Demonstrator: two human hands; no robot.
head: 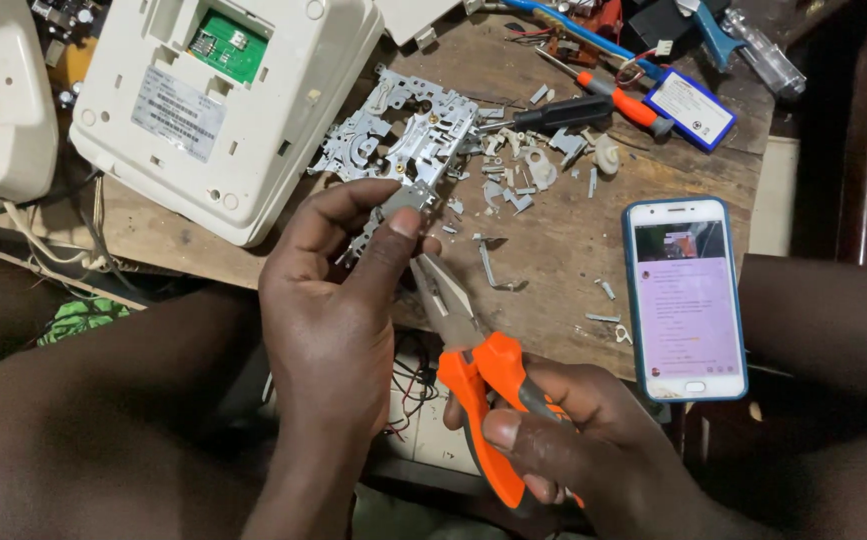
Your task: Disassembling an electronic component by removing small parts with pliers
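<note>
Surface: worn wooden workbench (573, 240), dim surroundings | Clutter: white telephone base (223, 100), smartphone (685, 298), screwdriver (593, 108), metal scraps | Left hand (328, 300): fingers pinching perforated metal bracket (408, 160) above bench edge | Right hand (573, 440): fingers wrapped round orange-handled pliers (468, 340), tips at bracket.

Both forearms are bare, with no sleeves in view. The left hand (328, 300) and right hand (563, 440) wear no gloves, rings or watch.
</note>
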